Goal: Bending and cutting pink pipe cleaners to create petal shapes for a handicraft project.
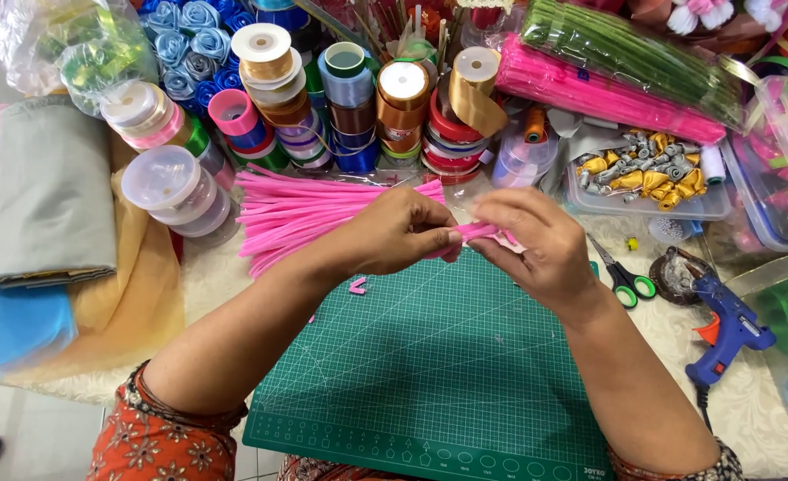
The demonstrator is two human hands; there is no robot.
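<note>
While hovering above the green cutting mat (430, 356), both hands are pinching one pink pipe cleaner (476, 232). The left hand (400, 230) is gripping one end, the right hand (536, 240) the other. Green-handled scissors (624, 281) are lying just beside the mat.

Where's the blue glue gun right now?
In the head view the blue glue gun lies on the table at the person's right, beside the green cutting mat and just right of the green-handled scissors, past the right hand.
</note>
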